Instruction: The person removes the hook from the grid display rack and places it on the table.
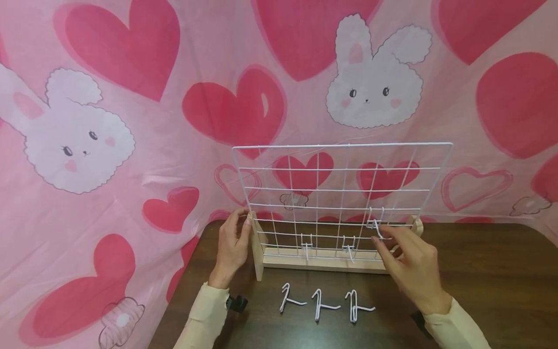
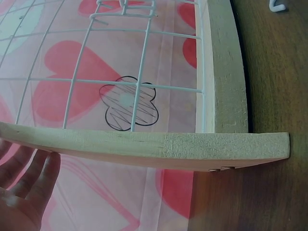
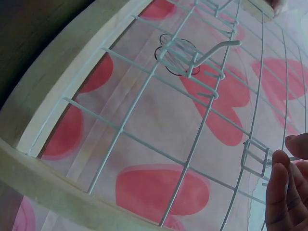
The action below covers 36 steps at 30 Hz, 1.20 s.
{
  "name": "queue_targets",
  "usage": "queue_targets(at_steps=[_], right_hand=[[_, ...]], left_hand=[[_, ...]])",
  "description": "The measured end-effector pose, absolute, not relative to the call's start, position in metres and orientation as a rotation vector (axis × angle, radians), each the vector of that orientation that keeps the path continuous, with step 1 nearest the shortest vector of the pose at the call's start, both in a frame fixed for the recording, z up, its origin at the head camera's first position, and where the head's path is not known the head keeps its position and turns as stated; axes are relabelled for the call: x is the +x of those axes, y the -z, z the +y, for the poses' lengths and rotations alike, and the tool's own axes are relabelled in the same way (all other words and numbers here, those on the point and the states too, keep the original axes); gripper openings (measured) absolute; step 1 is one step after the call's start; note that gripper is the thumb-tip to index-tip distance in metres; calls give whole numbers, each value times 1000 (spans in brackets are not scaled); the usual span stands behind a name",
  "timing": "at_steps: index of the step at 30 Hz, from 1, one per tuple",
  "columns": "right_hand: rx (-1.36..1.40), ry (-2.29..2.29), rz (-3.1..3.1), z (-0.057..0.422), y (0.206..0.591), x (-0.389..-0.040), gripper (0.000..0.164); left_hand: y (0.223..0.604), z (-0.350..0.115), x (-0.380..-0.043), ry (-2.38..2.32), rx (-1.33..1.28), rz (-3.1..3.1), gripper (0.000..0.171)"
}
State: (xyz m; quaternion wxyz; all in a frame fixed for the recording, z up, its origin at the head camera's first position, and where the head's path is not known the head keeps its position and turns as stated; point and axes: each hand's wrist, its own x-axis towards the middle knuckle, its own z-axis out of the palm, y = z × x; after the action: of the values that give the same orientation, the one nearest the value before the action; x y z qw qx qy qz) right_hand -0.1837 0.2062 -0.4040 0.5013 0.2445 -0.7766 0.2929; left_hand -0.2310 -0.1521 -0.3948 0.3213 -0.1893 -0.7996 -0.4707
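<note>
On my monitor I have the left forearm (image 1: 202, 315) reaching forward, the left hand (image 1: 232, 247) raised with fingers slightly bent. The right forearm (image 1: 457, 325) angles inward; the right hand (image 1: 414, 266) pinches, thumb against fingertips.

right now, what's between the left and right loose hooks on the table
In the head view, a third hook lies between the left hook and the right hook, touching neither.

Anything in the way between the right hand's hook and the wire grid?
Nothing visible: the right hand pinches the hook right at the wire grid. The two hung hooks sit lower, to the left, clear of it.
</note>
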Motion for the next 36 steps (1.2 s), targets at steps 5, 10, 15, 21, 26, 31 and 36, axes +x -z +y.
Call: queue_targets(at_steps=[5,10,15,21,26,31,36], right_hand=[[605,-705,-1848,204,402,-187,40],[622,-714,-1837,203,399,-188,39],[637,-737,-1804,204,398,-189,37],[632,-764,-1767,205,396,-189,35],[614,-752,-1748,205,394,-190,40],[611,-767,-1722,205,394,-191,36],[596,-780,-1703,205,391,-193,24]], left_hand=[[394,-152,-231,1231,-507,-2098,21],[394,-153,-232,1235,-505,-2091,21],[394,-153,-231,1236,-514,-2084,21],[393,-153,-232,1214,-538,-2078,21],[393,-154,-232,1207,-536,-2077,21],[394,-154,-232,1231,-528,-2090,21],[394,-154,-232,1248,-516,-2105,22]])
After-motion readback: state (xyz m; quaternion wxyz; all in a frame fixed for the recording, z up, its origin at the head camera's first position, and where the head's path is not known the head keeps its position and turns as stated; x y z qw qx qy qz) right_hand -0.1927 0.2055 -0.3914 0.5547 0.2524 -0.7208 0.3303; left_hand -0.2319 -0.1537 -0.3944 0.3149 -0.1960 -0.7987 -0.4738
